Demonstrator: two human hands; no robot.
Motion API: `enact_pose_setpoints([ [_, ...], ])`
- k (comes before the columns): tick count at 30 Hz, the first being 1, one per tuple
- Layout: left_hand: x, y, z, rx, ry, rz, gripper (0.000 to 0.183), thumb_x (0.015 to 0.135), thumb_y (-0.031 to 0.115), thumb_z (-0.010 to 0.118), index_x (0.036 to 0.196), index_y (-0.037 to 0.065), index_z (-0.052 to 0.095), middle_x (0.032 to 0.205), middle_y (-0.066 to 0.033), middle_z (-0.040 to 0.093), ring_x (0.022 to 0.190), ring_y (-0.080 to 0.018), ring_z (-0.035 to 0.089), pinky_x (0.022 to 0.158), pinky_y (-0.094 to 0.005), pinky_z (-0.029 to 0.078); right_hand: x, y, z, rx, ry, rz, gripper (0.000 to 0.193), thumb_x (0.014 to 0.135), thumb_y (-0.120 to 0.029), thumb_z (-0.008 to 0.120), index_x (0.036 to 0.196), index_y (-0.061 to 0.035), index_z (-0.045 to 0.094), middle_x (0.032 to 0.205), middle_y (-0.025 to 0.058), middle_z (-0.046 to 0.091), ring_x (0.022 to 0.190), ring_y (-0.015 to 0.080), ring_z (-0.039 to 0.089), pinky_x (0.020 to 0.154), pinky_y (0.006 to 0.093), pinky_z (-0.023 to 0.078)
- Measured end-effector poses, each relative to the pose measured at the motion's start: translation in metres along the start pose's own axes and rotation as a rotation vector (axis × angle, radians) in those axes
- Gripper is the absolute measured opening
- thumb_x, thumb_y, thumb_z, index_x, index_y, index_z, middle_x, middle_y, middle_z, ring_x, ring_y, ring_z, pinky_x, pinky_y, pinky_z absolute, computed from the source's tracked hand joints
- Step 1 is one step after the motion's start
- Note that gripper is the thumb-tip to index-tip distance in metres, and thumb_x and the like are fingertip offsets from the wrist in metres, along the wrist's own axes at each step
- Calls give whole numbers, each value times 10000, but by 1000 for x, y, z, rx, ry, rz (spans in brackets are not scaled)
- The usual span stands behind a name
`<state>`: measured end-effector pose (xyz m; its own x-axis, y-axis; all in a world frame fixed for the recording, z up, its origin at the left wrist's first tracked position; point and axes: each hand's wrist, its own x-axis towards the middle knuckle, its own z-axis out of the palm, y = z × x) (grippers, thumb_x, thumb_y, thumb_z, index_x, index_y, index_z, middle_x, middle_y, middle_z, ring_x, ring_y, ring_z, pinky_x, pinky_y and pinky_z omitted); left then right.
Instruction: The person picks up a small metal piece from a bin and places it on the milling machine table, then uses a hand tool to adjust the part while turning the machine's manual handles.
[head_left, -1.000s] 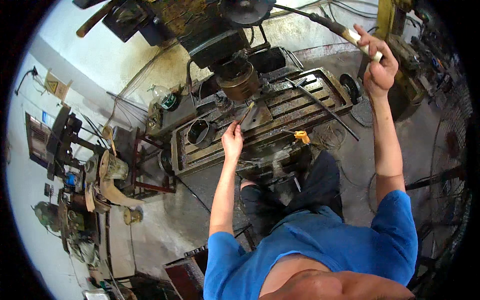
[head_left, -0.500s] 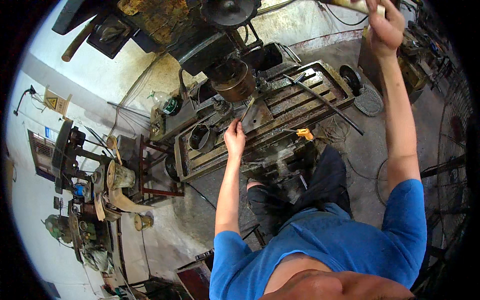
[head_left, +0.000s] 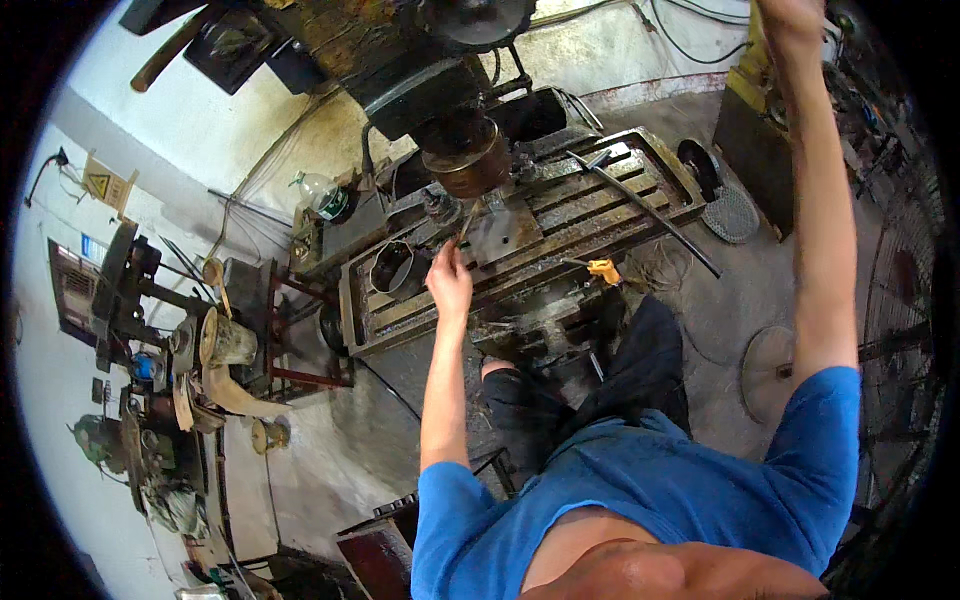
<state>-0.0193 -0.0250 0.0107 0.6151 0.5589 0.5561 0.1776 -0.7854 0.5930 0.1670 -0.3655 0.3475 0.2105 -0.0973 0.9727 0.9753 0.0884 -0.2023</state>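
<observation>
Thin stick (head_left: 469, 221) in left fingers (head_left: 444, 258)

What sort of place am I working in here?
Most likely a machine shop: a grimy drilling or milling machine stands over a slotted metal table, with a yellow warning sign on the wall to the left.

A thin brush-like tool (head_left: 469, 222) slants up from the left hand (head_left: 450, 282), above the slotted table (head_left: 585, 210).
</observation>
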Motion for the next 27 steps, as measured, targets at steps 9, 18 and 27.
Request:
enact_pose_setpoints([
  [9,8,-44,-82,422,137,47,251,839,188,492,1042,64,573,814,-199,602,718,-357,589,622,-436,465,-349,35,-49,269,-642,1113,459,602,-133,586,1023,49,561,884,113,611,805,196,587,725,302,467],
  [18,-7,-64,-101,633,-195,-60,515,826,390,503,1215,56,451,709,-178,618,653,-339,606,602,-440,470,-505,78,-13,240,-637,1572,329,634,-93,586,950,-4,569,831,34,572,797,159,521,728,275,389],
  [27,-74,-70,-183,449,-158,-328,410,803,351,555,1099,68,553,747,-142,628,732,-317,603,631,-401,458,-416,19,0,373,-534,1167,410,590,-69,555,996,-14,531,675,10,510,615,93,485,506,223,383],
])
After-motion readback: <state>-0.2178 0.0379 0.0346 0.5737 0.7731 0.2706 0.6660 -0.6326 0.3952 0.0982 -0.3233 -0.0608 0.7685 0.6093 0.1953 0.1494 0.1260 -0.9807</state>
